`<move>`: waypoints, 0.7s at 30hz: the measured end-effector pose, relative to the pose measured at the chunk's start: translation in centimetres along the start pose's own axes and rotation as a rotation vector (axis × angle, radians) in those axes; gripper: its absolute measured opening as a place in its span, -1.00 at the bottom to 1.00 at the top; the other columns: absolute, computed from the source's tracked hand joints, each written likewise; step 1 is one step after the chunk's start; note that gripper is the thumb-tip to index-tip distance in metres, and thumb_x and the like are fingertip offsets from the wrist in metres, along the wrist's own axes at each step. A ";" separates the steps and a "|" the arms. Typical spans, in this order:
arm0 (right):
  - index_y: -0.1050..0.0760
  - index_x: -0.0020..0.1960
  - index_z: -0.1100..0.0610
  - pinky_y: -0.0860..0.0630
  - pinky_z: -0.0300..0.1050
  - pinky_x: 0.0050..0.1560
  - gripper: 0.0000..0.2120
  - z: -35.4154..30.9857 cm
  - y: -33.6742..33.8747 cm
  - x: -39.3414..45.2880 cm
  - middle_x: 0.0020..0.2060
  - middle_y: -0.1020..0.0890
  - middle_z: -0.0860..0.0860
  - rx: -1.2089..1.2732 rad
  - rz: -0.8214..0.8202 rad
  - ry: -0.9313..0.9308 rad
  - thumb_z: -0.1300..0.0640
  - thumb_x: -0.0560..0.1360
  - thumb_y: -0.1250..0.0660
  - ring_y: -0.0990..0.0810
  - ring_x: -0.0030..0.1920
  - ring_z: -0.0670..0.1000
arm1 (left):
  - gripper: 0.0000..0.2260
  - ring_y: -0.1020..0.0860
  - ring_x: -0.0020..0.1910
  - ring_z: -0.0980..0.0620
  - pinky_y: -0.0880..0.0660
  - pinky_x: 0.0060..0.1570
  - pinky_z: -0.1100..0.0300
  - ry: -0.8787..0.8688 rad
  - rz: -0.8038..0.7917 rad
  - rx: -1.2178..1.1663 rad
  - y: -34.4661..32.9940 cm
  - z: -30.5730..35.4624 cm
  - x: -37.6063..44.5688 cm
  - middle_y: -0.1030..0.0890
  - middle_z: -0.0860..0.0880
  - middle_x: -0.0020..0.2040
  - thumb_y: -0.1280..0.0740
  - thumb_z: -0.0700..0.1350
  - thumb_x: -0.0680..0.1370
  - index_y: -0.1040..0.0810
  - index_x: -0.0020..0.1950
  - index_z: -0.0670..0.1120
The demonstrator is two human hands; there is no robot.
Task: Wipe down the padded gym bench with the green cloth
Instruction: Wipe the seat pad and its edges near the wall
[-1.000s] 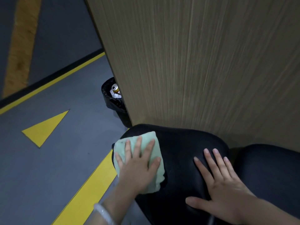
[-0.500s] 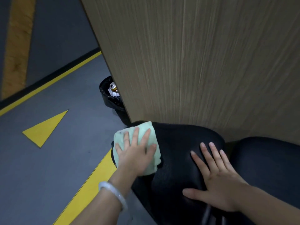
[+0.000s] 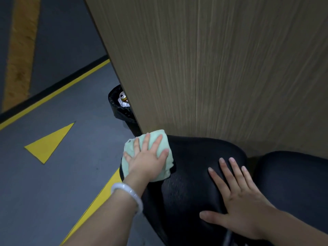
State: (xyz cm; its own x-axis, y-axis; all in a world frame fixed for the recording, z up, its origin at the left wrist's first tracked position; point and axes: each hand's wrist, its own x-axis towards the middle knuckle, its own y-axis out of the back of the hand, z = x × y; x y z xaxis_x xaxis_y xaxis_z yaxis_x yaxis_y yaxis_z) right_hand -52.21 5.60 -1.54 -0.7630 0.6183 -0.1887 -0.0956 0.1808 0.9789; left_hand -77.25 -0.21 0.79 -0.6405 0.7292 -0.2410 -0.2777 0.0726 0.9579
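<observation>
The black padded gym bench point(image 3: 193, 167) fills the lower middle, with a second black pad point(image 3: 291, 173) to its right. A folded pale green cloth point(image 3: 167, 159) lies on the bench's far left corner, close to the wooden panel. My left hand point(image 3: 147, 157) presses flat on the cloth with fingers spread and straight; a white bangle circles that wrist. My right hand point(image 3: 237, 205) rests flat on the bench pad, fingers straight and spread, holding nothing.
A tall wood-grain panel point(image 3: 213, 68) rises directly behind the bench. A black-lined waste bin point(image 3: 120, 110) with litter stands at the panel's left edge. The grey floor point(image 3: 53, 192) carries yellow lines and a yellow triangle point(image 3: 49, 142).
My left hand has pushed the green cloth away from me, up the bench's left side toward the wooden panel. My right hand has stayed planted on the pad.
</observation>
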 end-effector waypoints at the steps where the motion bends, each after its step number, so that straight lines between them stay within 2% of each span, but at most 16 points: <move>1: -0.33 0.38 0.15 -0.21 0.18 0.21 -0.04 -0.1 0.1 -0.1 0.33 -0.44 0.26 -0.002 -0.006 0.013 -0.60 0.35 0.04 -0.31 0.38 0.23 | -0.52 0.29 0.52 -0.05 0.19 0.39 -0.34 0.011 -0.018 -0.006 0.3 0.3 0.5 0.23 0.16 0.56 0.11 0.29 0.59 0.15 0.49 0.37; 4: -0.37 0.38 0.13 -0.20 0.18 0.21 -0.04 -0.2 0.5 -0.2 0.33 -0.45 0.26 -0.009 -0.027 0.003 -0.60 0.35 0.04 -0.30 0.38 0.20 | -0.52 0.31 0.51 -0.06 0.24 0.40 -0.30 0.018 -0.036 -0.016 0.5 0.8 -0.1 0.25 0.12 0.56 0.13 0.27 0.60 0.17 0.51 0.32; 5: -0.38 0.40 0.11 -0.19 0.17 0.23 -0.03 -0.2 1.1 -0.3 0.35 -0.42 0.26 -0.015 -0.005 0.004 -0.61 0.34 0.06 -0.27 0.40 0.19 | -0.51 0.32 0.51 -0.05 0.26 0.41 -0.28 -0.003 -0.025 -0.018 0.2 0.9 -1.1 0.26 0.12 0.56 0.13 0.26 0.60 0.18 0.51 0.32; 6: -0.30 0.47 0.08 -0.14 0.17 0.29 0.02 -0.2 1.8 -0.4 0.43 -0.30 0.28 -0.026 -0.011 0.003 -0.63 0.32 0.12 -0.16 0.46 0.18 | -0.51 0.33 0.51 -0.04 0.28 0.41 -0.26 -0.030 -0.006 -0.021 -0.2 0.9 -2.4 0.27 0.12 0.55 0.14 0.27 0.59 0.19 0.51 0.31; 7: -0.05 0.56 0.01 -0.01 0.16 0.40 0.08 -0.3 2.5 -0.3 0.51 -0.01 0.28 -0.030 -0.069 0.005 -0.66 0.27 0.22 0.08 0.52 0.17 | -0.49 0.33 0.50 -0.03 0.29 0.42 -0.23 -0.060 0.019 -0.021 -0.7 0.9 -4.0 0.27 0.12 0.55 0.16 0.29 0.57 0.19 0.50 0.31; 8: 0.31 0.52 -0.06 0.20 0.14 0.47 0.11 -0.4 2.9 -0.3 0.48 0.34 0.21 -0.042 -0.111 0.040 -0.68 0.15 0.35 0.38 0.49 0.16 | -0.46 0.33 0.50 -0.01 0.30 0.42 -0.21 -0.092 0.046 -0.018 -1.4 0.9 -5.8 0.27 0.13 0.55 0.21 0.33 0.52 0.20 0.50 0.32; 9: 0.55 0.39 -0.09 0.37 0.13 0.46 0.09 -0.3 3.2 -0.7 0.37 0.56 0.13 0.002 -0.163 0.058 -0.67 0.04 0.46 0.59 0.39 0.14 | -0.41 0.34 0.50 0.00 0.32 0.42 -0.18 -0.127 0.074 -0.014 -2.1 1.0 -7.8 0.28 0.14 0.55 0.28 0.35 0.45 0.21 0.50 0.32; 10: 0.64 0.31 -0.09 0.44 0.13 0.43 0.09 -0.2 3.5 -0.9 0.30 0.64 0.08 0.022 -0.218 0.052 -0.66 -0.05 0.51 0.67 0.32 0.12 | -0.36 0.35 0.50 0.01 0.34 0.41 -0.15 -0.166 0.095 -0.018 -2.8 1.2 -9.7 0.28 0.15 0.54 0.33 0.35 0.40 0.21 0.50 0.32; 12: 0.65 0.30 -0.07 0.46 0.14 0.42 0.11 -0.2 3.9 -0.8 0.31 0.63 0.07 0.028 -0.283 0.056 -0.65 -0.09 0.54 0.68 0.30 0.11 | -0.35 0.38 0.48 0.04 0.41 0.37 -0.06 -0.223 0.122 -0.057 -3.9 1.4 -12.6 0.27 0.17 0.54 0.33 0.34 0.39 0.18 0.50 0.31; 14: 0.62 0.32 -0.07 0.46 0.12 0.42 0.06 -0.3 3.8 -1.1 0.33 0.61 0.07 0.053 -0.270 0.063 -0.61 -0.03 0.56 0.67 0.31 0.10 | -0.38 0.40 0.46 0.08 0.45 0.36 -0.02 -0.234 0.134 -0.076 -4.5 1.3 -13.4 0.27 0.19 0.53 0.31 0.34 0.41 0.17 0.49 0.33; 18: 0.59 0.34 -0.12 0.45 0.08 0.44 -0.06 -0.3 3.1 -1.2 0.34 0.59 0.01 0.080 -0.149 0.047 -0.51 0.04 0.70 0.65 0.34 0.05 | -0.41 0.38 0.48 0.05 0.43 0.38 -0.13 -0.215 0.148 0.014 -4.0 1.7 -11.3 0.30 0.17 0.53 0.37 0.34 0.38 0.32 0.43 0.37; 20: 0.54 0.37 -0.17 0.42 0.03 0.45 -0.11 -0.6 2.2 -1.3 0.35 0.57 -0.02 0.128 -0.064 -0.008 -0.47 0.08 0.74 0.62 0.36 0.02 | -0.37 0.36 0.49 0.02 0.39 0.39 -0.18 -0.196 0.142 0.045 -3.6 2.7 -9.6 0.29 0.14 0.54 0.38 0.33 0.37 0.29 0.46 0.34; 21: 0.46 0.41 -0.19 0.36 0.02 0.46 -0.15 -0.7 1.7 -1.1 0.41 0.49 0.00 0.135 -0.011 -0.037 -0.48 0.17 0.70 0.56 0.41 0.02 | -0.38 0.35 0.50 0.01 0.38 0.40 -0.19 -0.188 0.136 0.052 -3.2 3.3 -8.6 0.28 0.13 0.55 0.35 0.33 0.40 0.26 0.49 0.32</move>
State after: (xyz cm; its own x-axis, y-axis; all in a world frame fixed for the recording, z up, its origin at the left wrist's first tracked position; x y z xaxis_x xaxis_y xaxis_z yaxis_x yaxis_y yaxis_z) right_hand -52.00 4.66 0.43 -0.7380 0.6430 -0.2049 -0.0156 0.2873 0.9577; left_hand -68.45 -4.45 0.29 -0.5234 0.8483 -0.0806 -0.1576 -0.0033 0.9875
